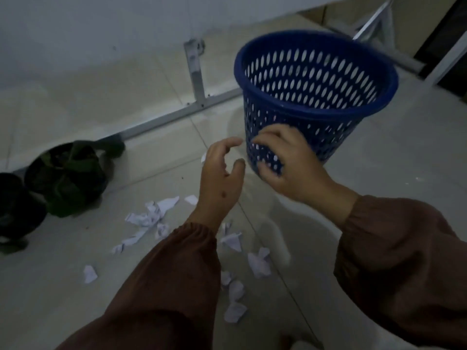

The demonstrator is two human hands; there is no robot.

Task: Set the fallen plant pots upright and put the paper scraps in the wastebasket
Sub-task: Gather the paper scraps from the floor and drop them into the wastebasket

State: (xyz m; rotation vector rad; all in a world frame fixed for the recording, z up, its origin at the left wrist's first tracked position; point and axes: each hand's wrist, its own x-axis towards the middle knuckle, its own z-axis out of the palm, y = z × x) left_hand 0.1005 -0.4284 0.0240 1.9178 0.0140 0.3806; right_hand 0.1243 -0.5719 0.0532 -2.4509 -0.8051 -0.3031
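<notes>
blue perforated plastic wastebasket tilted, right hand fingers gripping its wall, left hand fingers apart, crumpled paper scraps

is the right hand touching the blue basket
Touching. The head view shows the right hand pressed on the lower wall of the blue wastebasket, fingers wrapped around its perforated side.

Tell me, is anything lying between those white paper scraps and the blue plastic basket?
Nothing visible does. The crumpled white paper scraps lie on bare floor tiles near the blue perforated plastic wastebasket, which the right hand tilts; the left hand hovers open.
</notes>
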